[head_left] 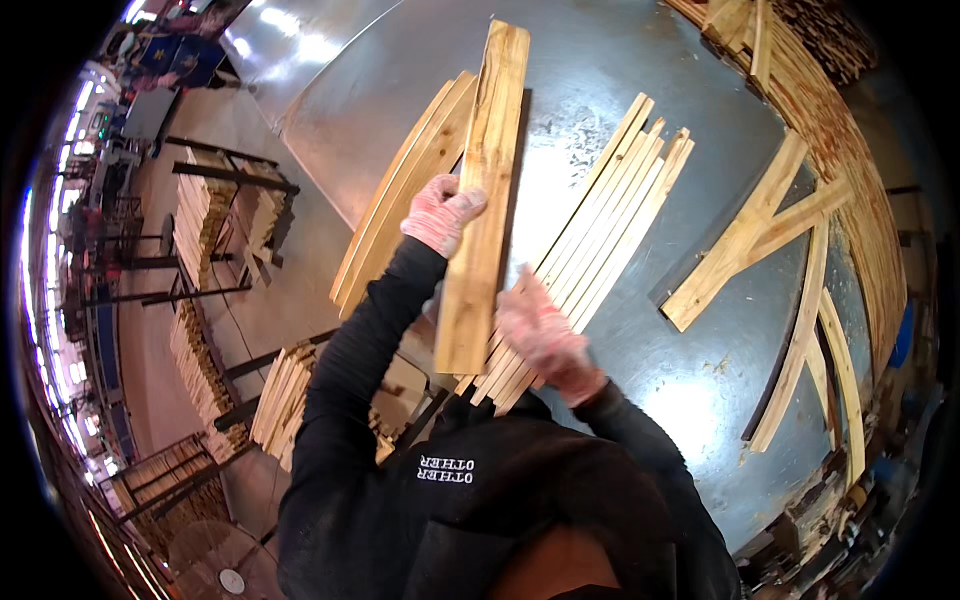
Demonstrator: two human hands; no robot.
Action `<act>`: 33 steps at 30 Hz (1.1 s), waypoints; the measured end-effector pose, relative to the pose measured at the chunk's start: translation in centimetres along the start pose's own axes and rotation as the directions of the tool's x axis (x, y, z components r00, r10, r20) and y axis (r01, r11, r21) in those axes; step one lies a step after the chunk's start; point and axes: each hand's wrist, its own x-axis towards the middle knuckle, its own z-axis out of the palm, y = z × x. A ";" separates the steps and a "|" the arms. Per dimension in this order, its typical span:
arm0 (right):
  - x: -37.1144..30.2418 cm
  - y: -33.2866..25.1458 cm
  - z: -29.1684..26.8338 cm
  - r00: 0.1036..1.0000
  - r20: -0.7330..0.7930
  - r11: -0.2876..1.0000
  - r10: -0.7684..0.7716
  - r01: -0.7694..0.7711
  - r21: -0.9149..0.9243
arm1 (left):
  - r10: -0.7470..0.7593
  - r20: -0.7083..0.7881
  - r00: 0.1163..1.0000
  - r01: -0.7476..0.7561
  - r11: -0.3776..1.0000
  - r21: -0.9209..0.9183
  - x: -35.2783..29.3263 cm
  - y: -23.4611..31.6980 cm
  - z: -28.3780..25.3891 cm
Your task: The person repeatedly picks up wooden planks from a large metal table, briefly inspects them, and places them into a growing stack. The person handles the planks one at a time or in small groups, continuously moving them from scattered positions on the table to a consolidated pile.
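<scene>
A long wooden board (487,180) is raised above the metal table, its far end leaning slightly right. My left hand (445,213), in a pink-and-white glove, grips its left edge with the thumb over the face. Just right of the board's near end is my right hand (545,335), gloved alike and smeared by motion. I cannot tell whether its fingers touch the board. Beneath and beyond that hand lies a row of narrow wood strips (620,220), side by side. To the left of the held board, several wider boards (405,190) lie together.
Loose boards (740,240) lie crossed on the right of the metal table (660,390), near thin curved strips (805,340). A large wood stack (850,190) borders the far right. On the left, racks hold stacked wood (205,215) above the floor.
</scene>
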 end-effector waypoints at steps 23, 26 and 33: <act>11.3 -34.7 -8.1 0.857 -0.155 -0.722 -0.491 -0.501 -0.477 | 0.244 0.188 0.951 -0.270 0.368 0.890 -11.4 -7.1 7.1; 10.9 -33.1 -8.9 0.759 -0.137 -0.557 -0.636 -0.574 -0.600 | 0.285 0.197 0.938 -0.293 0.346 0.891 -11.9 -6.8 7.6; 4.8 -30.0 -1.1 0.529 0.041 -0.031 -0.847 0.029 -0.999 | 0.437 0.371 0.819 -0.524 0.308 0.794 -15.0 -5.8 7.1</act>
